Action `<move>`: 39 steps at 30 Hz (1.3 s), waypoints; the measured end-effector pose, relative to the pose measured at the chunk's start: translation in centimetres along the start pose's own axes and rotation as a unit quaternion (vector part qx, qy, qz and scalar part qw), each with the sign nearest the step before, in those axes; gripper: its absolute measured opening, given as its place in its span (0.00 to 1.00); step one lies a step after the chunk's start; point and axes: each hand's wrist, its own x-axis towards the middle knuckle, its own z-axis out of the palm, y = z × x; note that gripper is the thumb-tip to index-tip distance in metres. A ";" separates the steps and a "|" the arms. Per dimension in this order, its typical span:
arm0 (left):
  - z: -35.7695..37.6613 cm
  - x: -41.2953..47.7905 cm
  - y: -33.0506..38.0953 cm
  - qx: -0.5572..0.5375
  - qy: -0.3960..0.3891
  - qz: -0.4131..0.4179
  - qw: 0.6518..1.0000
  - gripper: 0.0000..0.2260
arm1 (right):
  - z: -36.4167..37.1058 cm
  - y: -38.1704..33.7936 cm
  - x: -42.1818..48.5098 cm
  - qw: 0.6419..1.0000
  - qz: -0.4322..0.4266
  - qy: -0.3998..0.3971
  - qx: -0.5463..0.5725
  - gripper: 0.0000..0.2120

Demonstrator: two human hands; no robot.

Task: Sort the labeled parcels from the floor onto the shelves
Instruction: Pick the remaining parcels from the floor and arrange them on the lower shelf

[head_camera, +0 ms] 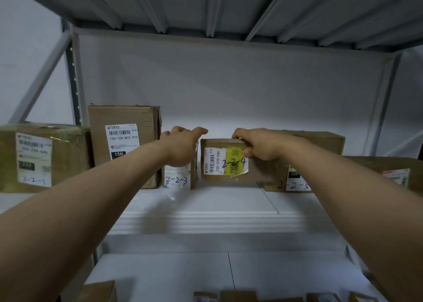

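Cardboard parcels stand in a row on a white shelf (206, 201). My right hand (258, 146) grips the top right corner of the parcel marked 2-2-4 (225, 164), thumb on its front label. My left hand (183, 146) rests over the top of the small parcel marked 2-2-3 (177, 179), fingers stretched back and hiding most of it. To the left stand the tall parcel labeled 15H-159-A03-210 (123, 141) and parcel 2-2-1 (34, 157). Parcel 2-2-5 (295, 182) sits right of 2-2-4, partly behind my right forearm.
Another brown parcel (393, 173) lies at the far right of the shelf. A grey shelf deck (229, 6) hangs overhead. Upright metal posts (73, 77) frame the left side. Tops of several parcels (238, 296) show on the lower shelf at the bottom edge.
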 end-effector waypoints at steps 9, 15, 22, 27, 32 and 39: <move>0.4 -0.1 -0.6 0.013 -0.014 -0.021 1.000 0.33 | 1.0 -0.7 2.1 0.999 -0.019 -0.031 -0.037 0.22; 0.9 0.1 -0.9 0.008 -0.017 -0.027 0.999 0.33 | 2.1 -0.5 3.4 0.998 -0.031 -0.041 -0.036 0.21; 1.5 0.3 -1.1 0.013 -0.030 -0.037 0.999 0.32 | 2.7 0.1 4.4 0.998 -0.035 -0.038 -0.022 0.22; 1.5 0.6 -1.3 0.020 -0.035 -0.041 0.998 0.30 | 3.5 0.1 4.8 0.999 -0.040 -0.027 0.002 0.23; 1.5 0.8 -1.4 0.026 -0.026 -0.048 0.998 0.29 | 3.4 0.3 5.2 0.999 -0.047 -0.020 0.015 0.23; 1.8 0.9 -1.1 0.040 -0.032 -0.050 0.997 0.32 | 3.2 0.9 5.5 0.998 -0.025 -0.063 -0.003 0.24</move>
